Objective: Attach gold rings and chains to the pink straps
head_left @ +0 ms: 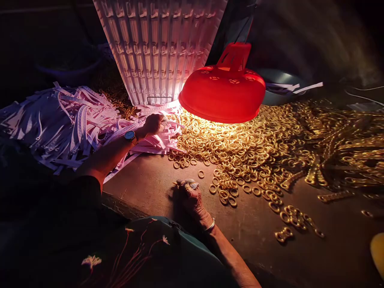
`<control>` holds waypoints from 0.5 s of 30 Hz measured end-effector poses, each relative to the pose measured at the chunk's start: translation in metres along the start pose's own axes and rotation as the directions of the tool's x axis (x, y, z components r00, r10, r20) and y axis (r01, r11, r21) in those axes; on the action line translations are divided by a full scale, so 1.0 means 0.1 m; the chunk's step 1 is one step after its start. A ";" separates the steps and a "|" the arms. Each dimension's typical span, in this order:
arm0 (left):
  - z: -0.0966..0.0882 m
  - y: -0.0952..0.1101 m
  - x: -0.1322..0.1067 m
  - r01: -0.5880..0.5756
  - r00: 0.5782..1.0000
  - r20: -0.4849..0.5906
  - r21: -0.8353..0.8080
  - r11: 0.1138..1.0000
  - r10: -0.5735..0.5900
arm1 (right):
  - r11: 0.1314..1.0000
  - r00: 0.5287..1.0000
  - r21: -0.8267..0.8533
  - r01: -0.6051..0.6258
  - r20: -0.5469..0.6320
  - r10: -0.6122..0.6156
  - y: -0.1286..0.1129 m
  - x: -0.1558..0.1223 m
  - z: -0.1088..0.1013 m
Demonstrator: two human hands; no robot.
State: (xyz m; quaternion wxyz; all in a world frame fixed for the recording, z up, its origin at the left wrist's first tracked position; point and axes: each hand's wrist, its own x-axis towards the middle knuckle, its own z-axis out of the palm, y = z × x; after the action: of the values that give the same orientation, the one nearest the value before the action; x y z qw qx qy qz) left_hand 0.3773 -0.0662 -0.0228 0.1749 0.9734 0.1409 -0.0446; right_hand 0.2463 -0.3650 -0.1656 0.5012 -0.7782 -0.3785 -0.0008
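My left hand (154, 125), with a watch on the wrist, lies on the near edge of a heap of pinkish-white strips (90, 116). Its fingers are curled down among them, and whatever they grip is hidden. Close above the bare tabletop, my right hand (190, 197) is closed, a bangle round its wrist. Grey coverings wrap its fingertips. A small gold-coloured piece pokes out between them, mostly hidden. Just beyond it, a single gold ring (201, 174) rests apart from the large pile of gold rings (234, 144).
A red lampshade (222, 94) hangs low over the rings. Behind the strips stands a ribbed translucent panel (162, 48). Linked gold chains (354, 152) spread to the right. A bowl (276, 76) with strips sits behind the lamp. The brown tabletop (144, 180) ends near my body.
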 end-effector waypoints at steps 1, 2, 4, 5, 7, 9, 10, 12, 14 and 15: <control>-0.02 0.05 -0.07 -0.006 1.000 -0.009 0.012 1.000 0.006 | 1.000 1.000 0.008 0.004 -0.010 -0.004 -0.01 0.00 0.00; -0.03 0.10 -0.15 -0.011 1.000 -0.005 -0.005 1.000 0.011 | 1.000 1.000 0.014 0.002 -0.020 -0.002 -0.01 0.01 0.00; -0.03 0.18 -0.35 0.009 0.997 0.073 -0.152 0.988 0.002 | 0.999 0.998 0.015 -0.041 -0.046 0.041 -0.01 0.02 0.00; 0.00 0.20 -0.47 0.052 0.988 0.157 -0.263 0.963 -0.011 | 0.997 0.995 0.016 -0.073 -0.065 0.074 -0.01 0.02 0.00; 0.09 0.21 -0.71 0.215 0.935 0.350 -0.454 0.865 -0.049 | 0.990 0.983 0.009 -0.139 -0.120 0.139 0.00 0.03 0.01; 0.21 0.19 -0.94 0.394 0.863 0.494 -0.534 0.748 -0.102 | 0.986 0.971 0.020 -0.169 -0.167 0.169 0.00 0.04 0.01; 0.27 0.17 -1.05 0.465 0.833 0.538 -0.549 0.695 -0.132 | 0.984 0.968 0.033 -0.175 -0.178 0.178 -0.01 0.04 0.01; 0.38 0.14 -1.24 0.560 0.789 0.589 -0.574 0.598 -0.174 | 0.977 0.962 0.069 -0.199 -0.177 0.209 -0.02 0.05 0.01; 0.45 0.12 -1.38 0.610 0.765 0.618 -0.602 0.516 -0.183 | 0.964 0.953 0.113 -0.241 -0.162 0.258 -0.04 0.07 0.00; 0.48 0.12 -1.44 0.621 0.758 0.628 -0.611 0.491 -0.178 | 0.956 0.947 0.131 -0.264 -0.152 0.283 -0.04 0.09 -0.01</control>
State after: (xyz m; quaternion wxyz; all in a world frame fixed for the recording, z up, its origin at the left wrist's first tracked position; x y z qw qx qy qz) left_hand 0.2412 -0.1310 -0.0440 0.6000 0.6817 0.3278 -0.2605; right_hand 0.2501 -0.3597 -0.1586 0.5684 -0.7917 -0.2225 0.0233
